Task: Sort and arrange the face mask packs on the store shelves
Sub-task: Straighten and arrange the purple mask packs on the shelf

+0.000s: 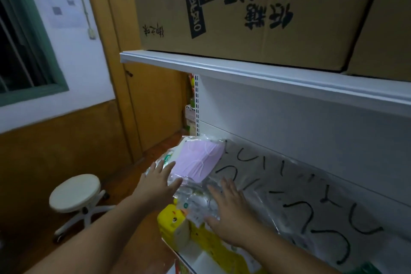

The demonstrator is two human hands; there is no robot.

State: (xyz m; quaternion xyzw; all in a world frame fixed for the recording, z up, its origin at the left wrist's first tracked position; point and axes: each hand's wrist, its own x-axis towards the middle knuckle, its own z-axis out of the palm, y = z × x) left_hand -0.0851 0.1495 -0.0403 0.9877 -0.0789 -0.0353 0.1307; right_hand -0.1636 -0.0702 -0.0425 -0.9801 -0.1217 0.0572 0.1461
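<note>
We are finding our left hand (159, 181) lying with fingers straight and spread against the left end of a heap of clear plastic face mask packs (195, 187), pressing rather than gripping; nothing is curled round the plastic. Our right hand (229, 209) is resting flat on the near right side of the same heap, fingers likewise extended and holding nothing. Between the two hands we are bracketing the pile — the hands are standing on opposite flanks, palms turned toward each other.

The uppermost item, a clear pack of pale pink pleated masks (199, 159), is lying just beyond the left fingertips, tilted, with its long axis running from near left up toward the shelf's back panel. We are judging the left hand the nearer of the two to it, so any squaring of that pack would fall to the left. Further clear packs of white masks with black ear loops (311, 202) are spreading rightward along the white metal shelf (255, 69) bay, leaning on the back panel.

Below the heap, yellow packaged goods bearing a cartoon duck face (172, 221) are sitting on the lower tier. A brown corrugated cardboard carton (244, 29) is standing on the shelf above, printed with bold black Chinese characters, upside down in our view; we are not reading them with confidence. A round white stool on castors (74, 192) is standing on the floor to the left.
</note>
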